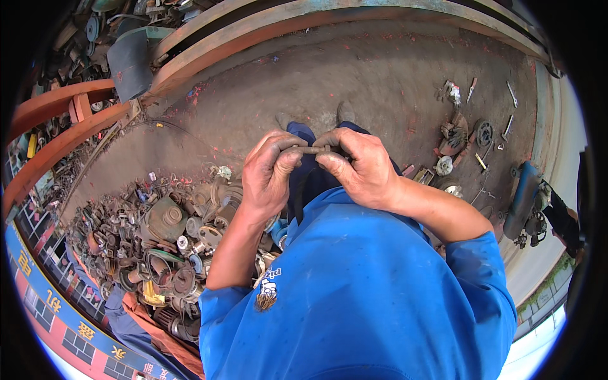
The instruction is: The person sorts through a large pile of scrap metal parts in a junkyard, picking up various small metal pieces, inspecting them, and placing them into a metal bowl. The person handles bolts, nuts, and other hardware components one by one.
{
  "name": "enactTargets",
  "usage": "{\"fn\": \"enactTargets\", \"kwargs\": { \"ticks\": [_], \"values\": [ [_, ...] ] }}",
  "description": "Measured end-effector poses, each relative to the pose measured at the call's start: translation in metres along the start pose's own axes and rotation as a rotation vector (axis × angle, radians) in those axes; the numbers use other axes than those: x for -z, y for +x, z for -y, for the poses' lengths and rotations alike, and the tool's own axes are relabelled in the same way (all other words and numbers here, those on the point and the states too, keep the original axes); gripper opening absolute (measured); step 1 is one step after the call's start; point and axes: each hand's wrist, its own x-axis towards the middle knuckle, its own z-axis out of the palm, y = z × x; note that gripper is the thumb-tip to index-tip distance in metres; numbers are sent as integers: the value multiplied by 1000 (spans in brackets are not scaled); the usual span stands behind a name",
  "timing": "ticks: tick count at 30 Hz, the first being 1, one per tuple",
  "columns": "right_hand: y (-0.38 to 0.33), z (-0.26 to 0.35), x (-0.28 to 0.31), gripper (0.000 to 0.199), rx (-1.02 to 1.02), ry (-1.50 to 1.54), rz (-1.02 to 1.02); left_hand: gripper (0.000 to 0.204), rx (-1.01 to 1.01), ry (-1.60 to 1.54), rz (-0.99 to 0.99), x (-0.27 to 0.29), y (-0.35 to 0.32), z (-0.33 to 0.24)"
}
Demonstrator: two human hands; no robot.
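Between my two hands, in front of my body, runs a thin, brownish bolt [309, 150] with a head at its right end. My left hand [265, 172] pinches its left end between thumb and curled fingers. My right hand [366, 166] grips the head end the same way. Both hands look darkened with grime. The bolt lies about level, and the fingertips cover its two ends.
A heap of rusty metal parts [168, 218] rises at my left. Orange steel beams [253, 35] cross the far side and left. On the dirt floor at right lie wrenches [512, 95], a wheel [484, 133] and a rusty motor part [454, 134].
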Motion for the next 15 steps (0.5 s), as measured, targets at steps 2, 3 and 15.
{"fn": "enactTargets", "kwargs": {
  "ticks": [2,3,15],
  "values": [
    [4,-5,0,25,311,-233,-30,30,155,-154,2,-5,-7,5],
    [8,-8,1,29,458,-341,-28,32,288,-222,2,-8,-11,7],
    [16,-11,-10,20,348,-282,278,28,460,-583,-287,-30,-57,17]
  ]
}}
